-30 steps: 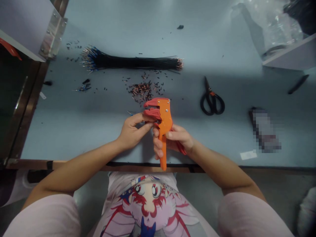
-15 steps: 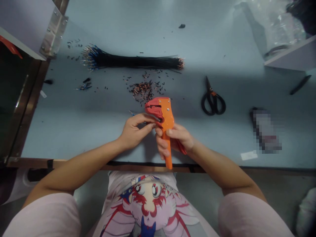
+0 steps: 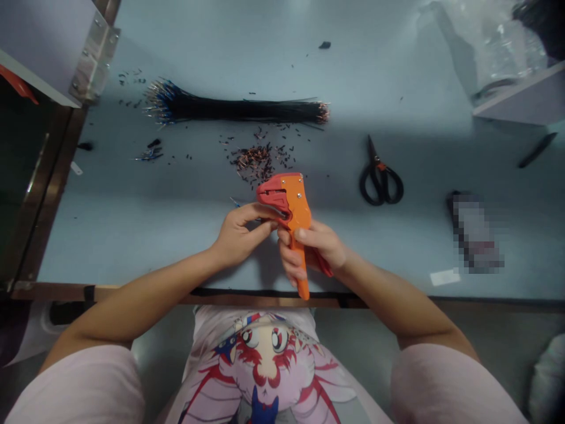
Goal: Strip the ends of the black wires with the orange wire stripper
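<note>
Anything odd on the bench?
Loose black and copper-tipped wire offcuts lie strewn over the pale blue workbench below the long black wire bundle, in a messy heap rather than any container.

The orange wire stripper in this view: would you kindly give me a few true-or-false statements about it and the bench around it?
The right hand grips the orange wire stripper: true.

The left hand holds scissors: false; its fingers are at the stripper's red head, and the black-handled scissors lie on the bench.

The black wire bundle lies beyond the pile of cut wire bits: true.

The stripper's handle points away from the person: false; it points toward them.
</note>
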A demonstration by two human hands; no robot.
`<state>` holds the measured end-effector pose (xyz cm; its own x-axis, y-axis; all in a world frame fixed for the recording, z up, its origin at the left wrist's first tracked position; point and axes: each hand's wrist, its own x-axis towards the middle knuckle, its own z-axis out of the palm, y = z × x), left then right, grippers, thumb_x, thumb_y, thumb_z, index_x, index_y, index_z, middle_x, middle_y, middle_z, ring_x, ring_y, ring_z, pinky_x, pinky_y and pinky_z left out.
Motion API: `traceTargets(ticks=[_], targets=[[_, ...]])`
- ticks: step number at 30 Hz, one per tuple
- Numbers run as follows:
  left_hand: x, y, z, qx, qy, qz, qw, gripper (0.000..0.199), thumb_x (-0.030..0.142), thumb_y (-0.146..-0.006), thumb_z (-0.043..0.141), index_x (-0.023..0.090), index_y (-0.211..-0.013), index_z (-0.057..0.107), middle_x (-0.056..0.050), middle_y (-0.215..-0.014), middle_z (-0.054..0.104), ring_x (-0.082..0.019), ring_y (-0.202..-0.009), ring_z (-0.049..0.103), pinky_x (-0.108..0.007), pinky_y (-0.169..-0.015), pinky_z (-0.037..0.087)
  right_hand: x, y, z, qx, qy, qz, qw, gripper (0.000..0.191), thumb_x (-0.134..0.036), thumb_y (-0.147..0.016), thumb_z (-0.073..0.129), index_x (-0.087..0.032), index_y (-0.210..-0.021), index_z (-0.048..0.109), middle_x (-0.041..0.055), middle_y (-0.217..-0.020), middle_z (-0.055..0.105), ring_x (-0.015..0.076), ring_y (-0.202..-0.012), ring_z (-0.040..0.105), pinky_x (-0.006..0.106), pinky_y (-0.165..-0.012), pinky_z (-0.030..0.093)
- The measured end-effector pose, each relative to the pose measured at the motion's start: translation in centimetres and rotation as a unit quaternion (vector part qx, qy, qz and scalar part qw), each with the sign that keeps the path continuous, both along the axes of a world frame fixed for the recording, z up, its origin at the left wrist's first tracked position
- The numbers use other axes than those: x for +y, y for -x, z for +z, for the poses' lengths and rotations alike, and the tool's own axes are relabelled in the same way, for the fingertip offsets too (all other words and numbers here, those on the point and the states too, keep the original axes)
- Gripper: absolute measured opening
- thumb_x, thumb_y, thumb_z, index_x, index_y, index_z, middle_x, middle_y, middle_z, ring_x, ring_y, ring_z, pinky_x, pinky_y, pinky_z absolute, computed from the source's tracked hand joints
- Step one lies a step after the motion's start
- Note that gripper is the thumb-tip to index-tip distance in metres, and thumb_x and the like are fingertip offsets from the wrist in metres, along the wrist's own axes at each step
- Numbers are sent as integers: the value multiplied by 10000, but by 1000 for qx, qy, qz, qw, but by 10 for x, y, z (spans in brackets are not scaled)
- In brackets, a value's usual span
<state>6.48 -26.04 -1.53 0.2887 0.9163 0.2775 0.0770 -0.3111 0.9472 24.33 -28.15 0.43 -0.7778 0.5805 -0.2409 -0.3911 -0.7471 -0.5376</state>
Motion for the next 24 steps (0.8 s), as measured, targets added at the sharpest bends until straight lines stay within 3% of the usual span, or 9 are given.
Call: traceTargets(ticks=[8,13,17,20,24], targets=[[0,-1,-4,-13,6,15,1000,95,170,-775,643,214,-834,703,-19,-843,731,-135,-763,670,-258,-734,528,-1,3,1,-22,-3,-15,1000,335,-443,-864,599,-168,-758,439,-56,-508,509,80,-362,465,227,-376,478],[1,-2,-2,28,24,52,998,81,241,-802,640,185,-826,693,-10,-755,711,-114,-670,631,-229,-654,505,4,3,0,-32,19,-45,998,339,-455,-879,567,-173,-742,440,-83,-460,452,49,-308,360,177,-327,416],[10,5,-3,115,-6,82,990,92,242,-806,631,174,-802,693,-14,-757,705,-114,-677,624,-222,-653,486,19,-7,-1,-42,36,-61,997,302,-449,-851,594,-167,-818,489,-49,-542,537,93,-390,487,255,-419,513],[24,17,-7,250,-70,103,960,131,235,-828,587,190,-861,705,-24,-807,704,-137,-745,629,-242,-692,471,30,-16,-3,-71,48,-78,993,291,-418,-836,609,-146,-907,532,16,-700,621,161,-575,621,368,-589,577],[42,38,-9,418,-118,149,888,177,277,-840,560,244,-917,716,-40,-881,705,-192,-796,636,-280,-638,433,34,-20,-7,-90,31,-105,990,294,-398,-814,632,-136,-929,565,50,-781,642,206,-679,662,425,-683,575]])
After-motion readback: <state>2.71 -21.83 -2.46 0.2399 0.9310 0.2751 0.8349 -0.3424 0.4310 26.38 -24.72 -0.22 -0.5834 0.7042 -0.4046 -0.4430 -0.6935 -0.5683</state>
